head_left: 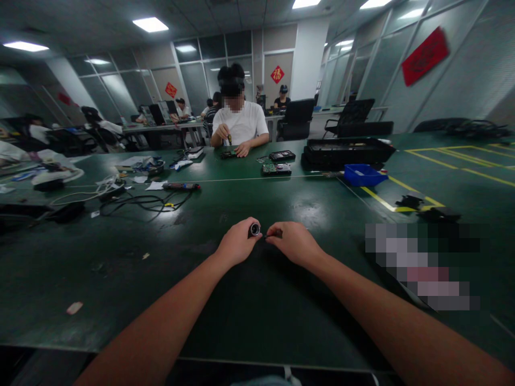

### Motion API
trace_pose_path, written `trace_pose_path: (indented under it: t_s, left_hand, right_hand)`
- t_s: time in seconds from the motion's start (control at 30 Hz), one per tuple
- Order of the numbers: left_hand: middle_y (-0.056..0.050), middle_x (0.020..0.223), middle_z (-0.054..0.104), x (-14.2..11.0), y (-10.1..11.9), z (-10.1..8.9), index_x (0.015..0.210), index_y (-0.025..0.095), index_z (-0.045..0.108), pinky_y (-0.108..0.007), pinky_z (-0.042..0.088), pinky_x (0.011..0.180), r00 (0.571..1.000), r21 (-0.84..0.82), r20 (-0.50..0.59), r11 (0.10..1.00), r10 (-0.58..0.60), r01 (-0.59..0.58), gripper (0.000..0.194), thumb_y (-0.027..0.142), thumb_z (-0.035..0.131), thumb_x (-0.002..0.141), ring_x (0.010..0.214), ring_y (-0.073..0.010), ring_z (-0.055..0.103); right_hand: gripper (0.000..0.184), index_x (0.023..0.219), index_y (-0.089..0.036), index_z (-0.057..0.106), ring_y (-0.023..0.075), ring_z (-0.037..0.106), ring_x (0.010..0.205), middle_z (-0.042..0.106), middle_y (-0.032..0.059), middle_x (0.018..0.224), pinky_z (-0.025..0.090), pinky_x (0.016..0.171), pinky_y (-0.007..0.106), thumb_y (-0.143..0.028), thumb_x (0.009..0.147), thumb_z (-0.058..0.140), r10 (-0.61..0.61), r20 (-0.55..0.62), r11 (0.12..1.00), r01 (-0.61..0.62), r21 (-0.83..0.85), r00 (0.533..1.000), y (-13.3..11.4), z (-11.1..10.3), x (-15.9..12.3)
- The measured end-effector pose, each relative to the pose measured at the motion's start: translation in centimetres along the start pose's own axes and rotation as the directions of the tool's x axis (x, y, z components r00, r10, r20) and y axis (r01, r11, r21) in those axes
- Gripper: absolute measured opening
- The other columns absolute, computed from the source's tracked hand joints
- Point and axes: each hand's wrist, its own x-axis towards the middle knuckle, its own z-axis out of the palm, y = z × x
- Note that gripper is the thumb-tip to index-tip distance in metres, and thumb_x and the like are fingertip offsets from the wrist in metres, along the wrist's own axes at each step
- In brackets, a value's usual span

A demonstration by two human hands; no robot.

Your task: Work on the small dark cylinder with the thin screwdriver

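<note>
My left hand is closed around a short black tube, held above the green table. The tube's round end faces me and shows a silvery ring with a dark middle, rather like a flashlight body. Just to its right, my right hand has thumb and fingertips pinched together on a tiny dark piece, too small to name. The fingertips of both hands are almost touching. My left fingers hide most of the tube's length.
Across the green table a co-worker handles a circuit board. Hard drives, a black tray and a blue bin stand toward the back. Cables and a screwdriver-like tool lie left; a blurred-out item lies right.
</note>
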Motion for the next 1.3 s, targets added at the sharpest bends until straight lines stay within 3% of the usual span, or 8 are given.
trace_pose_path:
  t_s: [0.13,0.33,0.53,0.83,1.3]
  left_hand:
    - [-0.002,0.100,0.070,-0.2,0.4,-0.2,0.101,0.024,0.063,-0.031,0.047,0.079,0.999,-0.040,0.018,0.998,0.049,-0.048,0.015,0.020,0.060,0.087,0.092,-0.0199,0.063]
    - [-0.003,0.103,0.070,-0.5,1.3,-0.2,0.103,0.024,0.064,-0.031,0.048,0.083,0.993,-0.090,0.041,0.990,0.110,-0.106,0.020,0.015,0.058,0.086,0.095,-0.0203,0.063]
    - [-0.004,0.107,0.070,-0.5,1.4,-0.1,0.108,0.024,0.065,-0.032,0.049,0.086,0.991,-0.096,0.038,0.988,0.125,-0.121,0.025,0.016,0.058,0.086,0.098,-0.0208,0.064]
    - [-0.005,0.106,0.069,-0.5,1.4,-0.4,0.106,0.023,0.065,-0.032,0.049,0.083,0.984,-0.095,0.073,0.983,0.162,-0.155,0.020,0.021,0.057,0.088,0.095,-0.0211,0.064]
    - [-0.004,0.108,0.070,-0.5,1.3,-0.5,0.109,0.024,0.065,-0.032,0.049,0.086,0.984,-0.100,0.082,0.984,0.157,-0.149,0.023,0.020,0.057,0.088,0.097,-0.0210,0.064]
  right_hand:
    - [0.013,0.096,-0.024,0.075,0.0188,0.068,0.086,0.076,0.0017,0.094,0.048,0.075,0.031,-0.023,0.089,0.065,-0.116,-0.110,0.991,0.122,0.047,0.987,-0.8,-0.1,-0.4]
    - [0.011,0.096,-0.023,0.074,0.0169,0.064,0.084,0.070,0.0029,0.095,0.046,0.074,0.029,-0.021,0.089,0.066,-0.214,-0.184,0.975,0.222,0.024,0.959,-1.0,0.2,-0.6]
    - [0.008,0.094,-0.021,0.070,0.0168,0.062,0.082,0.069,0.0026,0.091,0.045,0.070,0.028,-0.024,0.086,0.071,-0.163,-0.236,0.984,0.176,0.038,0.958,-0.8,0.3,-0.5]
    - [0.006,0.088,-0.021,0.070,0.0176,0.063,0.080,0.071,0.0032,0.088,0.046,0.070,0.029,-0.027,0.087,0.069,-0.114,-0.224,0.990,0.131,0.060,0.968,-0.9,0.2,-0.5]
    - [0.010,0.090,-0.023,0.074,0.0165,0.064,0.078,0.073,0.0021,0.087,0.045,0.069,0.029,-0.029,0.089,0.066,-0.139,-0.226,0.985,0.158,0.068,0.964,-0.9,0.1,-0.5]
